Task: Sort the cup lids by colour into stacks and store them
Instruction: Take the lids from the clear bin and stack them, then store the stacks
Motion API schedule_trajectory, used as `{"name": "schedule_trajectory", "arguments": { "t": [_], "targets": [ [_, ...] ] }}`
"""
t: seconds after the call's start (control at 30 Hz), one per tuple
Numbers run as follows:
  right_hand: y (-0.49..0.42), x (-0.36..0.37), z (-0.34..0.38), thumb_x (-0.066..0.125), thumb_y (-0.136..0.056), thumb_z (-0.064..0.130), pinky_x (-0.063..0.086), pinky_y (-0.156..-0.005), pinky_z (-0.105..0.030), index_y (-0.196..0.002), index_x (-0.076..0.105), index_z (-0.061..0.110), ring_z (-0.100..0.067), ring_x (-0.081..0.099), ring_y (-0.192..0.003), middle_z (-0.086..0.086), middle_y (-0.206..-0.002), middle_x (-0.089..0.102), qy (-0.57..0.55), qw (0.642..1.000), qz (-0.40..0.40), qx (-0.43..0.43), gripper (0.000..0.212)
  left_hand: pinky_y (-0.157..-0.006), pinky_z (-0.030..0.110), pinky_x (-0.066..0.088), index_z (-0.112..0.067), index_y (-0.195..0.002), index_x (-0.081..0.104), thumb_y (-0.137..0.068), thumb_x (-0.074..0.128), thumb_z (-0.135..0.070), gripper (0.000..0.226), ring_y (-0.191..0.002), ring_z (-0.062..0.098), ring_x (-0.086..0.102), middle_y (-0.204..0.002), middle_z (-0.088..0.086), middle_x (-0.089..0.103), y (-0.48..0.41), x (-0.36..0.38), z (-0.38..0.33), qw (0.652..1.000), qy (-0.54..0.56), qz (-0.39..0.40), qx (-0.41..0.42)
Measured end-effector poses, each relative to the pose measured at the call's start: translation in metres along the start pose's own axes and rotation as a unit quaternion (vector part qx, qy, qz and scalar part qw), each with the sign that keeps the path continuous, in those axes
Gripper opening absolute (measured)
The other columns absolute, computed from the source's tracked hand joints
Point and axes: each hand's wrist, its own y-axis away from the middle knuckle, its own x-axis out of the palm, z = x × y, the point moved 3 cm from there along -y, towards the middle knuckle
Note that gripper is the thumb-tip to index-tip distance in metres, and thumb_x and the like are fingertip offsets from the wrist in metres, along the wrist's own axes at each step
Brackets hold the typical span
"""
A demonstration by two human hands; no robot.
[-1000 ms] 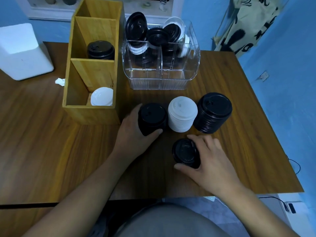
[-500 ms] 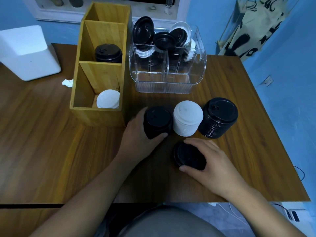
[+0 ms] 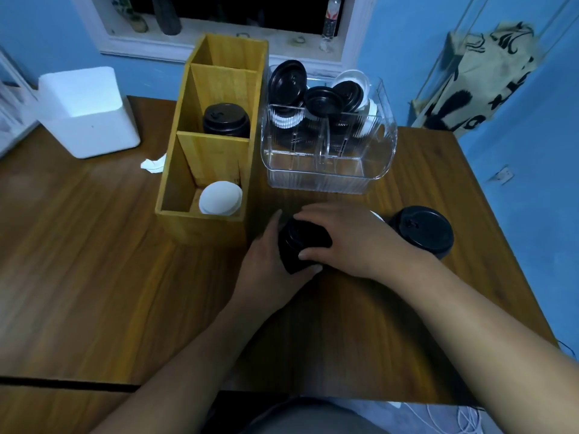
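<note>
1. Mid-counter, our left hand (image 3: 269, 267) wraps the side of the black stack (image 3: 302, 245). The right hand (image 3: 354, 242) clasps its top from above.
2. We judge the stack light, its thin plastic slippery and loosely nested. Hold it low by the sides and squeeze gently.
3. The right hand hides the white stack (image 3: 377, 216) bar a sliver. We cannot tell whether the black stack's top sits square.

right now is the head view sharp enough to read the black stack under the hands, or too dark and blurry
Head view: dim bluish light; the black stack between left hand and right hand reads as one dark mass; head view: wide-angle distortion slants the wooden organiser, and the table blurs at the left border.
</note>
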Motion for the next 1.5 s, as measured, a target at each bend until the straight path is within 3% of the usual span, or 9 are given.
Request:
{"name": "schedule_trajectory", "arguments": {
  "t": [0.23,0.47,0.7,0.83,1.0,1.13,1.23,1.37,1.5],
  "targets": [
    [-0.009,0.006,-0.005,0.076,-0.08,0.055,0.043,-0.095,-0.033,-0.132,0.054,0.038,-0.011,0.044,-0.121,0.013,-0.131,0.049,-0.016,1.0,0.013,-0.005,0.059,-0.103,0.019,0.029,-0.031,-0.16,0.015,-0.071,0.084,-0.058,0.116,-0.139,0.006,0.037,-0.156,-0.012,0.039,-0.003,0.0,0.001,1.0,-0.011,0.001,0.01],
    [-0.019,0.001,-0.017,0.066,-0.082,0.065,0.05,-0.085,-0.036,-0.118,0.059,0.044,-0.005,0.051,-0.103,0.018,-0.109,0.052,-0.067,0.997,0.025,-0.017,0.042,-0.1,0.017,0.03,-0.032,-0.159,0.017,-0.071,0.084,-0.057,0.113,-0.128,-0.007,0.034,-0.151,-0.016,0.044,-0.003,-0.001,-0.001,1.0,-0.007,0.002,0.027],
    [-0.025,0.007,-0.017,0.071,-0.077,0.066,0.047,-0.089,-0.032,-0.129,0.052,0.046,-0.006,0.045,-0.111,0.018,-0.118,0.049,-0.045,0.998,0.036,-0.011,0.059,-0.106,0.027,0.041,-0.033,-0.154,0.027,-0.069,0.084,-0.058,0.105,-0.129,-0.003,0.041,-0.144,-0.022,0.046,-0.005,0.0,0.0,0.999,-0.013,0.016,0.035],
    [-0.027,0.006,-0.016,0.067,-0.079,0.069,0.045,-0.089,-0.03,-0.134,0.049,0.045,-0.007,0.046,-0.114,0.018,-0.124,0.048,-0.005,0.999,0.041,-0.033,0.063,-0.09,0.002,0.031,-0.049,-0.142,0.03,-0.069,0.084,-0.058,0.092,-0.116,-0.025,0.035,-0.119,-0.049,0.036,-0.004,-0.003,-0.004,0.998,-0.012,0.011,0.053],
    [-0.033,-0.02,-0.026,0.062,-0.084,0.07,0.046,-0.097,-0.025,-0.134,0.053,0.046,0.003,0.051,-0.115,0.024,-0.127,0.054,-0.08,0.991,0.089,-0.052,0.056,-0.094,0.008,0.032,-0.044,-0.142,0.037,-0.072,0.077,-0.063,0.083,-0.114,-0.017,0.041,-0.124,-0.038,0.046,-0.006,-0.004,-0.002,0.997,-0.023,-0.005,0.069],
    [-0.06,-0.067,-0.052,0.071,-0.091,0.043,0.053,-0.087,-0.022,-0.115,0.071,0.032,0.0,0.065,-0.098,0.017,-0.107,0.071,-0.2,0.976,-0.086,-0.026,0.027,-0.105,0.017,0.028,-0.04,-0.153,0.026,-0.071,0.076,-0.069,0.1,-0.122,-0.016,0.027,-0.138,-0.034,0.036,-0.005,0.0,0.002,0.998,-0.05,0.003,0.047],
    [-0.098,-0.093,-0.088,0.073,-0.091,0.032,0.052,-0.087,-0.029,-0.109,0.071,0.027,-0.014,0.065,-0.097,0.01,-0.102,0.072,-0.141,0.969,-0.201,0.023,0.019,-0.104,0.006,0.014,-0.048,-0.154,0.013,-0.069,0.074,-0.074,0.107,-0.122,-0.029,0.015,-0.136,-0.045,0.022,-0.004,0.001,0.001,0.998,-0.049,0.021,0.045],
    [-0.143,-0.095,-0.123,0.073,-0.088,0.042,0.051,-0.092,-0.042,-0.112,0.067,0.027,-0.023,0.058,-0.11,0.001,-0.111,0.065,0.02,0.984,-0.168,0.05,0.029,-0.108,0.011,0.021,-0.048,-0.153,0.019,-0.076,0.068,-0.074,0.095,-0.123,-0.025,0.019,-0.146,-0.036,0.031,-0.003,-0.001,-0.002,0.998,-0.038,0.023,0.05],
    [-0.151,-0.089,-0.131,0.069,-0.091,0.042,0.053,-0.082,-0.044,-0.094,0.064,0.028,-0.024,0.057,-0.102,0.005,-0.097,0.063,0.041,0.982,-0.173,0.06,0.016,-0.098,0.0,0.02,-0.045,-0.149,0.03,-0.075,0.069,-0.075,0.089,-0.118,-0.033,0.023,-0.134,-0.038,0.037,-0.004,-0.002,-0.002,0.998,-0.035,0.008,0.051]
  ]
}}
